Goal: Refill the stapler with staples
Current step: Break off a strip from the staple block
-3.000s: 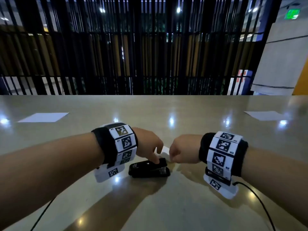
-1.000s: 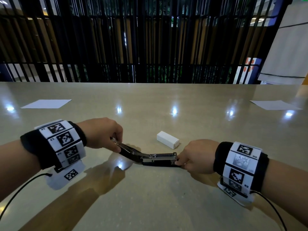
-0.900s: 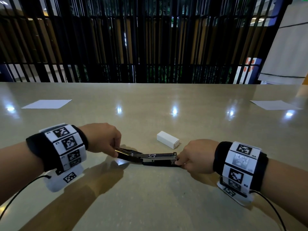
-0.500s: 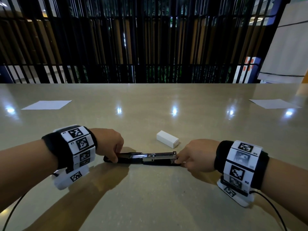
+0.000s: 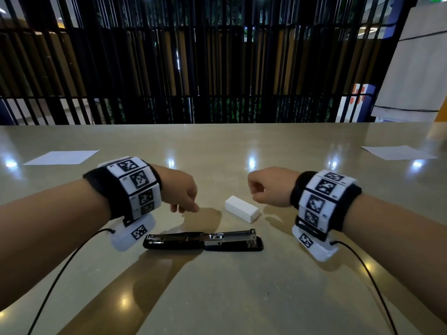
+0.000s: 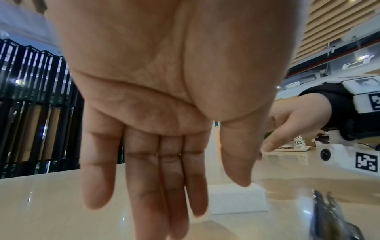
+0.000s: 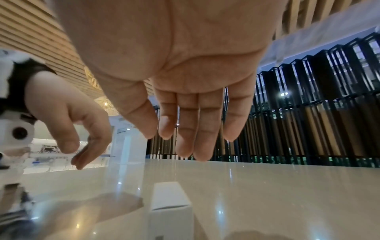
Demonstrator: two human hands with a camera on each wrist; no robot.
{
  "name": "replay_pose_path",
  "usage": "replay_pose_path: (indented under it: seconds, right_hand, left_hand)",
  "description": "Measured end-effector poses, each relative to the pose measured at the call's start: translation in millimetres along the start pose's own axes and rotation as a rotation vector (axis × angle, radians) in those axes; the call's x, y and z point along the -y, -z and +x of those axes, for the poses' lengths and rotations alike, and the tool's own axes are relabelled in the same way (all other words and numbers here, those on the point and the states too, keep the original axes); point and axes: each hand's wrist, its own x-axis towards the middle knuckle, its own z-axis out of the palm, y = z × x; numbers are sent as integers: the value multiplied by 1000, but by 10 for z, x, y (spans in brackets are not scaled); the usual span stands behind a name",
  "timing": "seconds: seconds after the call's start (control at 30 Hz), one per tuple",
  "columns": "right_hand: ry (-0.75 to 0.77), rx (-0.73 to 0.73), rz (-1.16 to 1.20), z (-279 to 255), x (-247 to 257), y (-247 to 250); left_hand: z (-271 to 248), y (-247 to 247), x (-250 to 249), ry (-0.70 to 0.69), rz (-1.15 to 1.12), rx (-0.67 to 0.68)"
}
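The black stapler lies flat on the table, swung fully open, its metal staple channel facing up on the right half. A small white staple box lies just behind it, also seen as the white box and white box in the wrist views. My left hand hovers above the table to the left of the box, fingers relaxed and holding nothing. My right hand hovers to the right of the box, fingers hanging straight, also empty. Neither hand touches the stapler or the box.
A white paper sheet lies at the far left of the table, another sheet at the far right. A black slatted fence runs behind the table's far edge. Cables trail from both wrist cameras towards me.
The left hand laid the stapler's lid flat on the table, then both hands let go and rose away from the stapler towards the white box.
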Motion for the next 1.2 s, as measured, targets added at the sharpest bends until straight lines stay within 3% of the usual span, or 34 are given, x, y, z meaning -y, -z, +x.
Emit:
replay_pose_path:
  seconds: [0.23, 0.43, 0.73, 0.87, 1.03, 1.2]
  right_hand:
    - [-102, 218, -124, 418, 96, -206]
    - [-98, 216, -85, 562, 114, -307]
    - [-35, 108, 49, 509, 94, -352]
    - [-35, 30, 186, 444, 27, -339]
    - [-12, -32, 236, 354, -66, -191]
    - [65, -183, 309, 276, -96, -32]
  left_hand:
    - [398, 147, -222, -15, -54, -45]
    - [680, 60, -317, -41, -174, -45]
    - [873, -28, -336, -74, -311, -12]
    - [838, 35, -321, -146, -348, -106]
    - [749, 118, -423, -221, -226, -235]
    - [749, 72, -517, -255, -185, -270]
